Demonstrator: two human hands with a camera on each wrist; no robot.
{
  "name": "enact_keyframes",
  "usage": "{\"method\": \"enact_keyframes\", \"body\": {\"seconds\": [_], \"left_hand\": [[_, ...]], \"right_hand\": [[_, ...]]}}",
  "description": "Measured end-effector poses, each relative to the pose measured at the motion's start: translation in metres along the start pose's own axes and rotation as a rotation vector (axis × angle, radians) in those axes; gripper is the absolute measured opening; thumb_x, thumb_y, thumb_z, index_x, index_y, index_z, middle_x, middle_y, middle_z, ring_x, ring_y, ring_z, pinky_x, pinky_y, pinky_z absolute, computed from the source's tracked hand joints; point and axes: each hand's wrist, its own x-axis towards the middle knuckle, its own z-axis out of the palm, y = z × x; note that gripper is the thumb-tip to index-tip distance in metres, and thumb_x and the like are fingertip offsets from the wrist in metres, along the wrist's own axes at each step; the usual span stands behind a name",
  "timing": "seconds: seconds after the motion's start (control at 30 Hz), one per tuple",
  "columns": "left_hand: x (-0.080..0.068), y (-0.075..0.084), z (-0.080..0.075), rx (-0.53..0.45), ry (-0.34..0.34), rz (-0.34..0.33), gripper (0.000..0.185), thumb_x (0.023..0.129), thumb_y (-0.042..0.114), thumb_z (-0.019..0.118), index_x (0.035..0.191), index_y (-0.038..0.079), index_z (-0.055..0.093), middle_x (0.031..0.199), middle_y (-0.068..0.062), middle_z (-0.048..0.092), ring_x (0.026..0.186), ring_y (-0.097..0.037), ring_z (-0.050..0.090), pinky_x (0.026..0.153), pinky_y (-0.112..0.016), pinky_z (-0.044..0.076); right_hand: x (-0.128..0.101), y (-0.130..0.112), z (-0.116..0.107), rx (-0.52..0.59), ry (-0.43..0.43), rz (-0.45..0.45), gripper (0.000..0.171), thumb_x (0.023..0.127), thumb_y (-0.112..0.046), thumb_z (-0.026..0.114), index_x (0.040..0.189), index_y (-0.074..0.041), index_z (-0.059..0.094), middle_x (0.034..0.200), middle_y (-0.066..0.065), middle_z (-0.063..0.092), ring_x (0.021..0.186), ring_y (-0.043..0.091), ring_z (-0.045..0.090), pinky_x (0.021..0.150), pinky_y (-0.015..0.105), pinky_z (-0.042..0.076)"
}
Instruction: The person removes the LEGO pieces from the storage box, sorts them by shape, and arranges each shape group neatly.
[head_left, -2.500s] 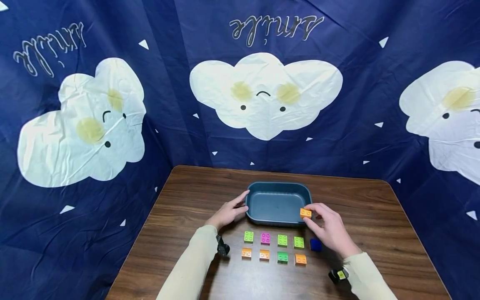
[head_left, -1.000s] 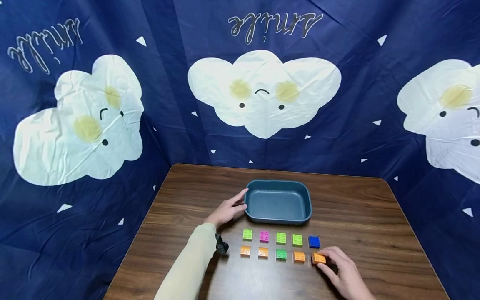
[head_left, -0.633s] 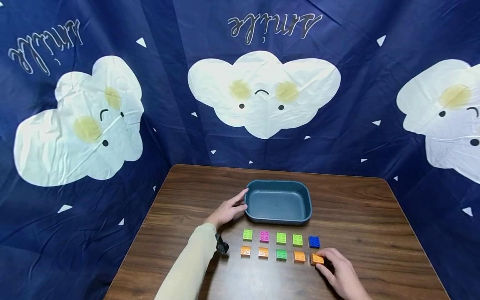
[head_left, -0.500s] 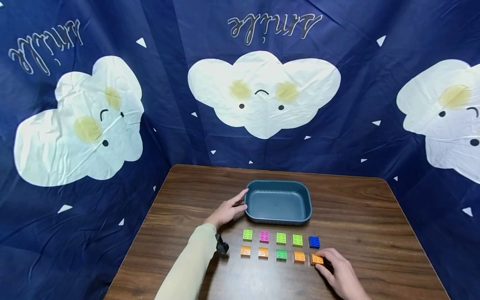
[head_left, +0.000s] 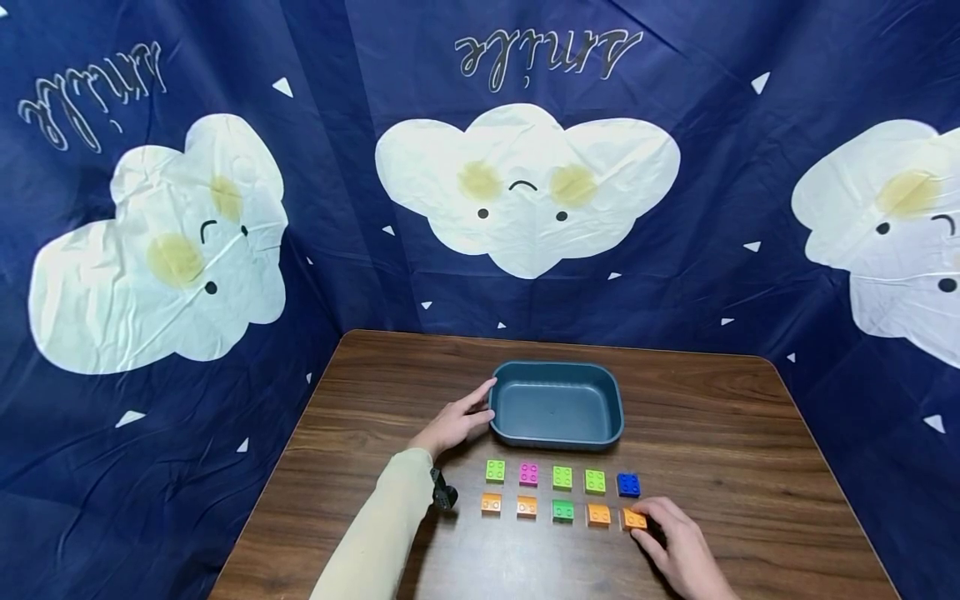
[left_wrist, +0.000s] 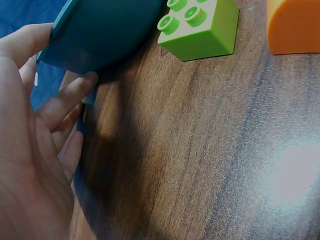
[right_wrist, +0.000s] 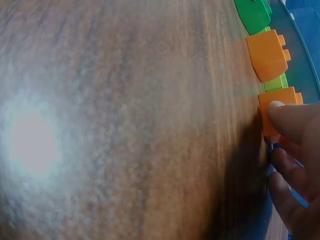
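My right hand [head_left: 684, 546] pinches an orange building block [head_left: 633, 519] between thumb and fingers at the right end of the front row. In the right wrist view the thumb lies on the near face of this orange block [right_wrist: 266, 117]. My left hand [head_left: 452, 425] touches the left wall of a dark teal plastic tub [head_left: 557, 443] with fairly straight fingers. The left wrist view has the hand [left_wrist: 35, 135] with its fingertips at the tub's rim and side. A blue block [head_left: 628, 485] sits just behind the block in my right hand.
Back row: lime blocks [head_left: 495, 471] and a magenta block [head_left: 528, 474], with the blue one at its right end. Front row: more orange blocks [head_left: 598, 515] and a green block [head_left: 562, 511]. A dark blue cloud-print curtain [head_left: 420, 292] hangs behind the wooden table [head_left: 405, 367].
My right hand brought the orange block from over the tub's right front corner down to the right end of the front row, then slightly left. My left hand stays at the tub.
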Motion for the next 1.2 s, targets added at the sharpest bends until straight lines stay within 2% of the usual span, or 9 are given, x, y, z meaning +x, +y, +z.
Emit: {"method": "enact_keyframes", "body": {"seconds": [0.2,0.67,0.8,0.97,1.2], "left_hand": [[0.0011,-0.0003,0.0,-0.004,-0.003,0.003,0.064,0.107,0.039,0.062,0.163,0.051,0.032,0.157,-0.008,0.054,0.144,-0.026,0.051,0.12,-0.056,0.036],[0.0018,-0.0011,-0.0013,-0.009,-0.009,0.001,0.065,0.107,0.039,0.062,0.162,0.053,0.031,0.158,-0.007,0.052,0.145,-0.026,0.051,0.12,-0.056,0.036],[0.0023,-0.0005,-0.0023,0.002,-0.018,0.0,0.065,0.107,0.039,0.061,0.164,0.05,0.03,0.159,-0.007,0.052,0.146,-0.026,0.049,0.121,-0.057,0.035],[0.0023,0.0002,-0.0028,0.02,-0.017,0.009,0.067,0.107,0.039,0.06,0.164,0.05,0.028,0.159,-0.007,0.052,0.147,-0.026,0.048,0.123,-0.056,0.032],[0.0009,-0.0019,-0.0034,0.024,-0.015,0.029,0.071,0.108,0.039,0.058,0.166,0.048,0.018,0.162,-0.005,0.048,0.145,-0.024,0.051,0.123,-0.056,0.032]], "right_hand": [[0.0,0.002,0.0015,-0.007,0.022,-0.026,0.034,0.08,-0.008,0.092,0.107,-0.02,0.076,0.105,-0.013,0.069,0.098,0.004,0.067,0.08,0.033,0.061],[-0.0002,-0.0001,0.0029,0.008,0.069,-0.045,0.041,0.075,-0.008,0.096,0.108,-0.023,0.076,0.105,-0.017,0.066,0.097,0.005,0.067,0.079,0.032,0.06],[-0.0009,0.0001,0.0031,0.003,0.102,-0.083,0.044,0.071,-0.009,0.098,0.108,-0.02,0.076,0.106,-0.016,0.067,0.096,0.006,0.067,0.081,0.02,0.056],[-0.0016,0.0009,0.0031,0.008,0.132,-0.116,0.046,0.068,-0.009,0.099,0.107,-0.018,0.076,0.106,-0.014,0.067,0.095,0.006,0.067,0.086,0.002,0.041],[-0.003,0.0025,0.0038,0.015,0.146,-0.142,0.049,0.065,-0.012,0.101,0.107,-0.016,0.076,0.107,-0.01,0.068,0.096,0.007,0.067,0.089,0.003,0.04]]}}
